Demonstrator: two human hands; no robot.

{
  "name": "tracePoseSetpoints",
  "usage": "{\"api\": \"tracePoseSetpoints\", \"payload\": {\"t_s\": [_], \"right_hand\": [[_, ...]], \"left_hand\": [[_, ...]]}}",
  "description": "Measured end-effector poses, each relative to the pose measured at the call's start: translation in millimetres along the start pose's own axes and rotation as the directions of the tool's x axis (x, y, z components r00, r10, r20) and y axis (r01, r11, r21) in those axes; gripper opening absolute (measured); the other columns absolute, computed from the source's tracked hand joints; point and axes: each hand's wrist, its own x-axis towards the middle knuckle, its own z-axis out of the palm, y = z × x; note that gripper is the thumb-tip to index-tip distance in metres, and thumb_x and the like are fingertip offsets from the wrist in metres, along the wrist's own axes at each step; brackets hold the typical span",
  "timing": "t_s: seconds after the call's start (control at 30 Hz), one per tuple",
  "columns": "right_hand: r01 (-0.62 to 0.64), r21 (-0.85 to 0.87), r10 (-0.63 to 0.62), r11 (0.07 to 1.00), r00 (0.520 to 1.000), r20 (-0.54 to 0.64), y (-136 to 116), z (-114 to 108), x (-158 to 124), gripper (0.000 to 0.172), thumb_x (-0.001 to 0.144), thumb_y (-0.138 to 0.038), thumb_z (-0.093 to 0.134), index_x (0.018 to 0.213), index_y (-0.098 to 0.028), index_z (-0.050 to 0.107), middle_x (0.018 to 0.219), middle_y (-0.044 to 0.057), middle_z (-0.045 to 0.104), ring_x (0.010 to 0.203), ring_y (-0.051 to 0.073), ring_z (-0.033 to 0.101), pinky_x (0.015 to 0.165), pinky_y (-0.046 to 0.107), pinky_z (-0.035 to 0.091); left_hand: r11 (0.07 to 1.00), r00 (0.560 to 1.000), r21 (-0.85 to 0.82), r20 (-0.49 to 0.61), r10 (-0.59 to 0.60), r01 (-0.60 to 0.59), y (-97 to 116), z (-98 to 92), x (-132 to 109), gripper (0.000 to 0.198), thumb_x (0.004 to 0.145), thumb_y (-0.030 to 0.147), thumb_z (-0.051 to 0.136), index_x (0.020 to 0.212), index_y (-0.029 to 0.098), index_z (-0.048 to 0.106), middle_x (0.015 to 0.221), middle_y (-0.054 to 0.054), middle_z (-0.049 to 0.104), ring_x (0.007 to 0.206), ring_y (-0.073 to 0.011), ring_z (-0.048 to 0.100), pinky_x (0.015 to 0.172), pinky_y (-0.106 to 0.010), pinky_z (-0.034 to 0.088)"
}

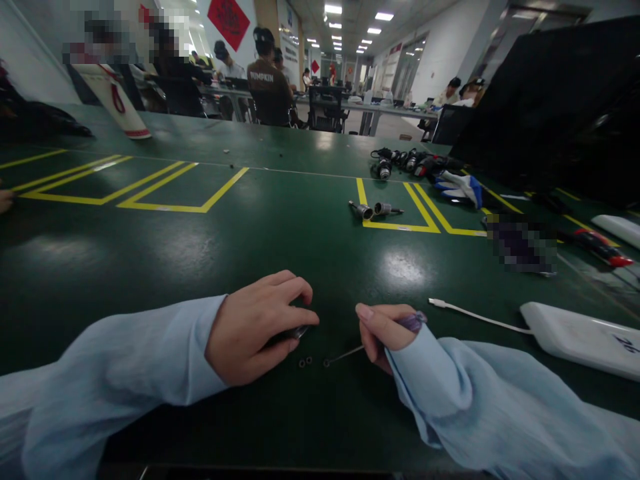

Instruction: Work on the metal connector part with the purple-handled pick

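You are gripping the purple-handled tool (pixel 413 322), likely light, stiff and best held by its handle, in your closed right hand (pixel 387 333), right of the small rings (pixel 302 363) on the bench (pixel 240 430), while your half-curled left hand (pixel 263 327) is holding a mostly hidden shiny piece (pixel 300 331) just beyond them.

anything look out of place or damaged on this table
Nothing looks spilled or damaged. One metal socket-like piece lies across the yellow tape line, partly outside the marked box, while its neighbour sits inside. A white cable plug also lies loose beyond the right hand, connected to nothing.
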Motion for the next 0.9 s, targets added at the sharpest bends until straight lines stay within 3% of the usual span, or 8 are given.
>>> {"api": "tracePoseSetpoints", "payload": {"t_s": [0.13, 0.27, 0.4, 0.53, 0.7, 0.9], "right_hand": [[-0.012, -0.037, 0.011, 0.999, 1.0, -0.025, -1.0, -0.5, 1.8, 0.051, 0.076, -0.051, 0.05, 0.038, -0.017, 0.047, 0.029, -0.005, 0.036, 0.027, 0.005, 0.031, 0.03, 0.019, 0.019], [0.155, -0.205, -0.162, 0.966, 0.986, -0.022, 6.5, 1.2, 1.0, 0.052, 0.08, -0.05, 0.045, 0.04, -0.017, 0.05, 0.034, -0.003, 0.042, 0.032, 0.006, 0.04, 0.035, 0.02, 0.032], [0.464, -0.229, -0.462, 0.856, 0.884, 0.068, 14.9, 1.7, 2.6, 0.05, 0.085, -0.042, 0.039, 0.042, -0.018, 0.052, 0.038, -0.001, 0.047, 0.042, 0.009, 0.047, 0.046, 0.023, 0.038], [0.6, -0.194, -0.6, 0.776, 0.797, 0.068, 15.3, 0.9, 5.4, 0.042, 0.085, -0.033, 0.041, 0.048, -0.017, 0.056, 0.045, 0.001, 0.054, 0.047, 0.01, 0.051, 0.051, 0.025, 0.04], [0.64, -0.258, -0.65, 0.724, 0.758, 0.053, 14.1, 1.1, 6.9, 0.036, 0.084, -0.029, 0.041, 0.053, -0.018, 0.057, 0.048, 0.001, 0.056, 0.051, 0.012, 0.053, 0.052, 0.027, 0.042], [0.615, -0.232, -0.601, 0.754, 0.788, 0.135, 16.9, 0.4, 7.7, 0.039, 0.084, -0.029, 0.043, 0.051, -0.017, 0.057, 0.045, 0.001, 0.055, 0.049, 0.01, 0.053, 0.052, 0.024, 0.042]], "left_hand": [[0.989, 0.994, 0.106, 0.025, -0.109, 0.106, 4.5, -4.9, -3.1, 0.034, 0.072, 0.017, 0.046, 0.103, 0.024, 0.059, 0.092, -0.005, 0.05, 0.078, -0.0179, 0.049, 0.068, -0.03, 0.042], [0.98, 0.982, 0.066, 0.015, -0.189, 0.188, -0.2, -1.0, -6.3, 0.037, 0.078, 0.02, 0.042, 0.113, 0.024, 0.055, 0.094, -0.005, 0.054, 0.076, -0.0155, 0.054, 0.067, -0.027, 0.045], [0.981, 0.978, -0.041, -0.077, -0.195, 0.192, -14.8, 2.8, -5.9, 0.037, 0.081, 0.017, 0.041, 0.116, 0.021, 0.052, 0.103, -0.008, 0.057, 0.086, -0.0167, 0.056, 0.075, -0.031, 0.048], [0.935, 0.946, -0.301, -0.203, -0.254, 0.187, -25.8, 9.5, -0.3, 0.036, 0.081, 0.015, 0.045, 0.116, 0.019, 0.051, 0.111, -0.01, 0.055, 0.099, -0.0182, 0.055, 0.075, -0.03, 0.052], [0.769, 0.875, -0.623, -0.281, -0.394, 0.146, -22.3, 23.2, 6.9, 0.029, 0.076, 0.013, 0.051, 0.103, 0.013, 0.06, 0.113, -0.011, 0.055, 0.108, -0.021, 0.053, 0.089, -0.037, 0.048], [0.687, 0.835, -0.718, -0.306, -0.457, 0.113, -17.3, 28.7, 10.4, 0.028, 0.071, 0.01, 0.056, 0.098, 0.014, 0.063, 0.108, -0.01, 0.057, 0.102, -0.0201, 0.057, 0.088, -0.037, 0.049]]}}
